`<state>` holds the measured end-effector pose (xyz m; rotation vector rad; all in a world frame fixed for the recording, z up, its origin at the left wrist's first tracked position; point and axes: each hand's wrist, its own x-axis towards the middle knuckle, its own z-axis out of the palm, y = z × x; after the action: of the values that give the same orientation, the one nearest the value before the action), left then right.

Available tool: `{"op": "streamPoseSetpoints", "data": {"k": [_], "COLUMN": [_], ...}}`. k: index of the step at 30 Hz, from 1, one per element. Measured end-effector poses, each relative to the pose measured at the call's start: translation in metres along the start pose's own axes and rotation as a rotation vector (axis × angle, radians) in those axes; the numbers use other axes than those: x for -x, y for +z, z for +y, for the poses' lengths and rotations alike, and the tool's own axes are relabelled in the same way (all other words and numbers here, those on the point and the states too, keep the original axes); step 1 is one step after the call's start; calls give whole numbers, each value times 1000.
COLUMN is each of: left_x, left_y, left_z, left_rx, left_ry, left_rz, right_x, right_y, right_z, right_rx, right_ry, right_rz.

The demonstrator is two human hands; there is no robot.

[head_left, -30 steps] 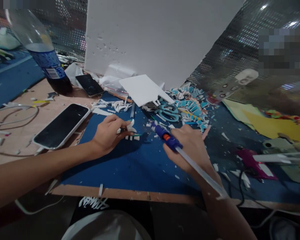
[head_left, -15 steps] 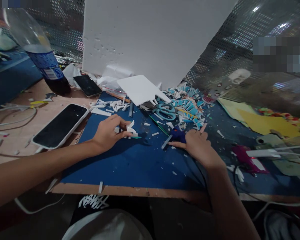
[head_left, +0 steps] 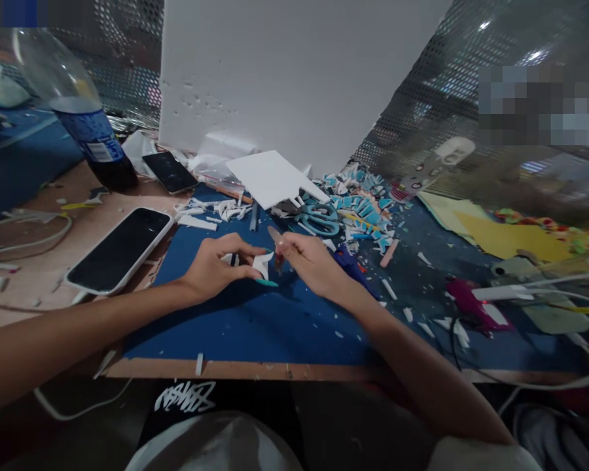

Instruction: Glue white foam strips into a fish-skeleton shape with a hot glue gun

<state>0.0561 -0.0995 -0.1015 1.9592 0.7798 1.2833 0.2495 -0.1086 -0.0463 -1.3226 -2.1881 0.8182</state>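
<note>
My left hand (head_left: 220, 265) pinches a small white piece of foam board (head_left: 262, 264) between thumb and fingertips, above the blue mat (head_left: 216, 333). Teal shows at its fingertips. Close to the right of that piece is my right hand (head_left: 309, 261), its fingers curled together. A pale, rounded tip shows above its thumb, and a reddish blur sits below; what it holds, if anything, I cannot make out. Partly behind the right forearm lies a dark blue tool (head_left: 353, 265), resembling a glue gun. Light-blue-handled scissors (head_left: 319, 219) lie beyond both hands.
Blue and white scraps (head_left: 366, 209) are heaped at the back, beside a white board piece (head_left: 269, 178). A large white panel (head_left: 285, 72) stands behind. On the left are a phone (head_left: 120, 252), a second phone (head_left: 169, 172) and a soda bottle (head_left: 95, 140). A magenta device (head_left: 476, 306) lies right.
My right hand has left the dark blue tool and moved left, up to the white foam piece. My left hand keeps its pinch, with the piece turned slightly.
</note>
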Motion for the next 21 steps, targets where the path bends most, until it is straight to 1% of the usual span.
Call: {"op": "streamPoseSetpoints", "data": {"k": [2, 4, 7, 11, 15, 18, 21], "left_x": [0, -1, -2, -2, -2, -2, -1], "left_y": [0, 0, 0, 1, 2, 4, 5], "left_z": [-1, -1, -2, -3, -4, -4, -4], "left_rx": [-5, -23, -40, -51, -141, -197, -223], "left_ry": [29, 50, 26, 6, 50, 83, 69], "left_rz": [23, 31, 13, 1, 76, 144, 150], "right_x": [-4, -5, -4, -4, -4, -4, -5], "right_y": [10, 16, 20, 23, 29, 35, 38], "right_z": [6, 10, 13, 15, 19, 23, 23], "right_rx": [-143, -241, -329, -333, -272, -300, -364], "right_ry": [5, 17, 44, 89, 132, 114, 103], "right_rz": [-55, -48, -31, -38, 21, 30, 29]}}
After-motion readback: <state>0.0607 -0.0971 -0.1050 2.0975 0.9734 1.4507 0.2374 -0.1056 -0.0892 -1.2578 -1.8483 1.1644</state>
